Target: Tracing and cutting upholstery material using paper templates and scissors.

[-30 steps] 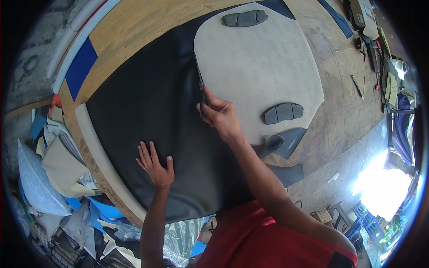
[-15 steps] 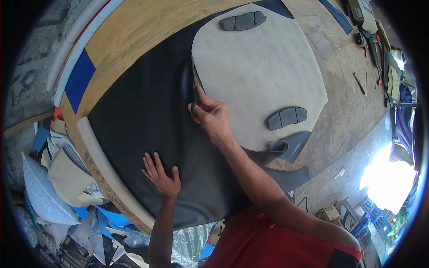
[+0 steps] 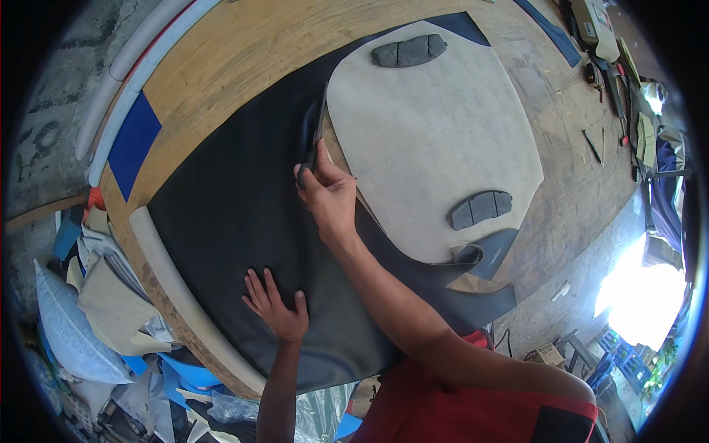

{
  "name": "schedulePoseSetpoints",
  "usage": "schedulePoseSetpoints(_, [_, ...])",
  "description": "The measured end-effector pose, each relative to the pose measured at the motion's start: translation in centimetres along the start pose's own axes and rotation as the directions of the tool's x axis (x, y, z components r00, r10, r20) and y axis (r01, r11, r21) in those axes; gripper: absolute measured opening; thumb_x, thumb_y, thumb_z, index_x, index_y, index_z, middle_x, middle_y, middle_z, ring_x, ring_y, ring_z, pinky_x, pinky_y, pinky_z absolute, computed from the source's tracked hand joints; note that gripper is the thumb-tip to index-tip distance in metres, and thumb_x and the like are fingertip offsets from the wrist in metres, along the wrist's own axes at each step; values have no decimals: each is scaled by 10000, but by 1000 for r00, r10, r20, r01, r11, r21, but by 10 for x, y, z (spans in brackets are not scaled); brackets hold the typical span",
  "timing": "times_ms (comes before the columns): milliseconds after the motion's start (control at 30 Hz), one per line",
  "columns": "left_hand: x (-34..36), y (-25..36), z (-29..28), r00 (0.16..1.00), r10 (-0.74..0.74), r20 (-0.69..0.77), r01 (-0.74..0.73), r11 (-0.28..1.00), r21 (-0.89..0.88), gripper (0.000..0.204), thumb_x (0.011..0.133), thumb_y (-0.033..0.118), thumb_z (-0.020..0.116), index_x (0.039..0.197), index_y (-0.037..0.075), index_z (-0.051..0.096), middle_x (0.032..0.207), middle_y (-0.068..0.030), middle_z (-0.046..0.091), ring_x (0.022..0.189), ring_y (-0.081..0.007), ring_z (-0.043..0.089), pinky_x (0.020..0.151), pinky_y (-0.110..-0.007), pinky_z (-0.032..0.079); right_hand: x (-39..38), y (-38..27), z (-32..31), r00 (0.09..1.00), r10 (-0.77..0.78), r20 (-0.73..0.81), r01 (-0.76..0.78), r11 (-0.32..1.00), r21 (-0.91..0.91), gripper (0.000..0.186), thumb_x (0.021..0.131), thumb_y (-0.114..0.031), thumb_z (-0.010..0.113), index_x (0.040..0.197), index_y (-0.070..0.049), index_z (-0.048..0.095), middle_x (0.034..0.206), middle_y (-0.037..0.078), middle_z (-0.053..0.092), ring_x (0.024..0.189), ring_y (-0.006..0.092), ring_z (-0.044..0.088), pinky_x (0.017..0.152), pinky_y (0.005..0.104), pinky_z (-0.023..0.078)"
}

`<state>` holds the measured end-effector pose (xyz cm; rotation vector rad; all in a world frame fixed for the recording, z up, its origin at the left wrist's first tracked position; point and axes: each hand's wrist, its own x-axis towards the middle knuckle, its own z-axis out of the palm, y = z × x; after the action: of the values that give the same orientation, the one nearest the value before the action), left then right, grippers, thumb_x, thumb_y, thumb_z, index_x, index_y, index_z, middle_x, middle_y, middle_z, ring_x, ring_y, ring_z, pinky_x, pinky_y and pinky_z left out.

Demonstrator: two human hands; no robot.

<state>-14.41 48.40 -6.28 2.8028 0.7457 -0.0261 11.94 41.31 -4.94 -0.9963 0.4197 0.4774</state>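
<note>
Black sheet material point(image 3: 236, 155), smooth like leatherette, lies over the wooden table. On its right part rests a pale grey rounded pattern piece point(image 3: 436, 133), with two dark brake pads point(image 3: 408, 51) on top, one at its far end and one near its lower right. My right hand point(image 3: 331, 198) is closed round dark-handled scissors point(image 3: 303, 175) at the pattern's left edge; the blades are mostly hidden. A gap beside this hand shows bare wood between the black sheet and the pattern. My left hand point(image 3: 279, 306) lies flat on the black sheet, fingers spread.
A curled black offcut point(image 3: 468, 255) sits by the pattern's near end. Long rolls point(image 3: 122, 111) and a blue piece point(image 3: 134, 145) are at the left. Tools point(image 3: 605, 77) lie along the right edge. Fabric scraps point(image 3: 118, 295) and a pillow-like bag point(image 3: 74, 325) are piled beyond the left edge.
My right hand has shifted slightly left with the scissors, away from the pattern. The gap along the pattern's left edge is wider, showing wood. My left hand stays flat on the sheet.
</note>
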Motion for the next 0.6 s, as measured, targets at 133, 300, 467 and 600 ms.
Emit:
schedulePoseSetpoints(133, [1, 1, 0, 1000, -3, 5, 4, 1000, -11, 848, 883, 435, 571, 1613, 69, 344, 1699, -244, 220, 1566, -458, 193, 1191, -706, 121, 12, 6, 17, 999, -39, -17, 41, 996, 80, 592, 976, -38, 687, 1533, -23, 485, 824, -6, 635, 622, 35, 472, 532, 163, 370])
schedulePoseSetpoints(300, [1, 0, 0, 1000, -13, 11, 13, 1000, 1, 843, 898, 464, 558, 1612, 68, 346, 1695, -249, 228, 1565, -460, 195, 1190, -704, 121, 17, 15, 35, 992, -89, -89, 102, 983, 155, 594, 981, -31, 684, 1538, -24, 477, 852, 6, 639, 634, 37, 478, 548, 163, 384])
schedulePoseSetpoints(467, [0, -3, 1, 1000, -11, 8, 11, 1000, 10, 830, 919, 489, 542, 1608, 67, 351, 1691, -258, 232, 1563, -462, 201, 1190, -701, 120, 28, 14, 54, 986, -96, -138, 118, 981, 155, 603, 986, -39, 684, 1547, -25, 464, 869, 15, 646, 644, 39, 477, 556, 166, 394])
schedulePoseSetpoints(600, [0, -3, 1, 1000, -10, 5, 10, 1000, 10, 819, 936, 508, 528, 1603, 66, 357, 1688, -264, 232, 1561, -467, 205, 1190, -699, 121, 40, 15, 73, 964, -157, -215, 196, 964, 178, 615, 993, -54, 681, 1559, -22, 443, 849, 10, 632, 648, 42, 471, 555, 170, 395])
